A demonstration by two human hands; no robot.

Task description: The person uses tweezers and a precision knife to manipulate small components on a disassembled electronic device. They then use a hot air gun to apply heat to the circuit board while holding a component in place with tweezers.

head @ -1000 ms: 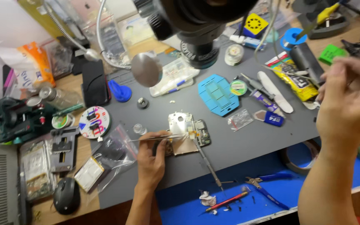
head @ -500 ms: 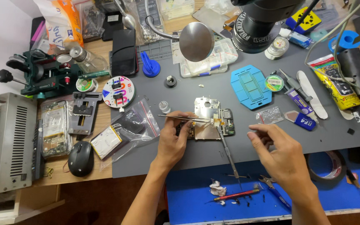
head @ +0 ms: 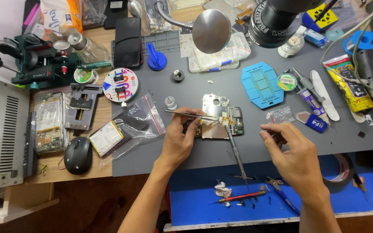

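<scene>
A taken-apart phone with a bare metal frame and a dark circuit board lies on the grey work mat. My left hand rests on the mat just left of the phone and grips thin metal tweezers, whose tips reach right onto the phone's middle. My right hand hovers to the right of the phone, thumb and fingers pinched together with nothing visible in them. A slim screwdriver lies slanted from the phone toward me, between my hands.
A microscope head and a round lamp head hang over the far side. A blue holder plate, parts box, glue tubes and small tools lie behind and to the right. Plastic bags, a mouse and a grey machine sit left.
My right hand came down from the upper right and now hovers beside the phone. The left hand stayed on the tweezers at the phone. The view shifted closer.
</scene>
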